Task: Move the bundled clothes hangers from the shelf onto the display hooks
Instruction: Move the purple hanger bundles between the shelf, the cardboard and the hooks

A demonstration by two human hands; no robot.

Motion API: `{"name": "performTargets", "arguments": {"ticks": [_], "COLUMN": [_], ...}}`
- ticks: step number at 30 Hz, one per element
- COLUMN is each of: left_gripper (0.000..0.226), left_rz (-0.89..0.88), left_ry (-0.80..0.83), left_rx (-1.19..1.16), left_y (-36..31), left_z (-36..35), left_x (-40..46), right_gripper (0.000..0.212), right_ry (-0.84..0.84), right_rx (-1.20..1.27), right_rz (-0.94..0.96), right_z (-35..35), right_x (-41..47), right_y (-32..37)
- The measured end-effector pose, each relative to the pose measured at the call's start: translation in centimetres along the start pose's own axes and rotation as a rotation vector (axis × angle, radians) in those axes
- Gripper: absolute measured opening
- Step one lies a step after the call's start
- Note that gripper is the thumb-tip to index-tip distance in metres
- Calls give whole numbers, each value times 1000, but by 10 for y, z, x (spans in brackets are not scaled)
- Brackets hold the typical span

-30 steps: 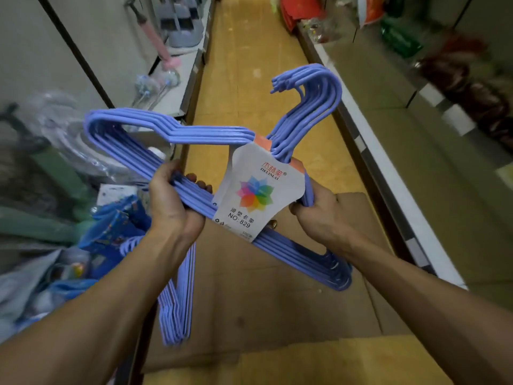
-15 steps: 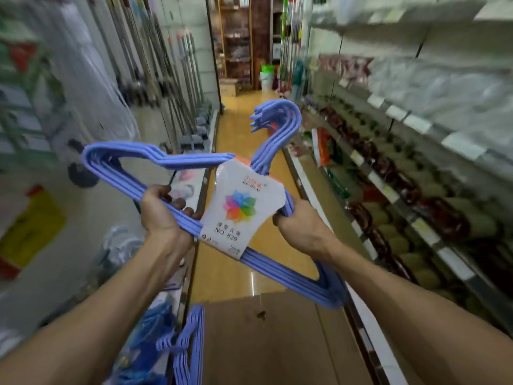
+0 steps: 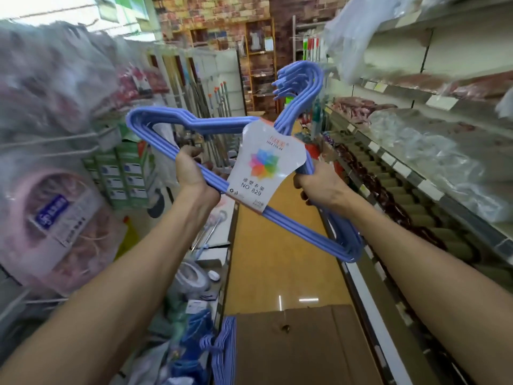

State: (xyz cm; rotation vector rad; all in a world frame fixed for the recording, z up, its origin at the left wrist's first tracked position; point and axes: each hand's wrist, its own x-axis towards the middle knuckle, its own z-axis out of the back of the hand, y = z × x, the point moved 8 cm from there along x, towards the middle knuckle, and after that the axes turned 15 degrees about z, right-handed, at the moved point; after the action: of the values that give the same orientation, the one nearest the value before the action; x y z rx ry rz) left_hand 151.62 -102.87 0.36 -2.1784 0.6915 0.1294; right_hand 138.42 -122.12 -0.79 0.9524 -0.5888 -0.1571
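Both hands clamped on the hanger bundle [image 3: 194, 126], left hand [image 3: 191, 173] curled round its lower bar left of the paper label [image 3: 266, 168], right hand [image 3: 319, 184] gripping right of it: keep hooks [image 3: 299, 81] topmost, level, steered toward the wire display hooks [image 3: 55, 140] far left of that label.

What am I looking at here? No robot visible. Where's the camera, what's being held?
There is no robot: a person works bare-handed, and one wide-angle camera on their head looks forward and down a shop aisle. The left hand and right hand both grip one bundle of blue hangers, raised in the air, its label facing the camera. Wire hooks stick out from the rack on the left. More blue hangers stand low down beside a cardboard box.
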Motion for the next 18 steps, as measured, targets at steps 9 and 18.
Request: {"name": "performTargets", "arguments": {"ticks": [9, 18], "left_gripper": [30, 31], "left_rz": [-141, -413], "left_ry": [-72, -155], "left_rx": [-99, -237], "left_y": [-7, -11], "left_z": [2, 17], "left_x": [-73, -197], "right_gripper": [4, 40], "right_ry": [147, 343], "right_rx": [68, 93], "right_rz": [189, 395], "right_z": [18, -3], "right_x": [-7, -33], "right_y": [42, 99]}}
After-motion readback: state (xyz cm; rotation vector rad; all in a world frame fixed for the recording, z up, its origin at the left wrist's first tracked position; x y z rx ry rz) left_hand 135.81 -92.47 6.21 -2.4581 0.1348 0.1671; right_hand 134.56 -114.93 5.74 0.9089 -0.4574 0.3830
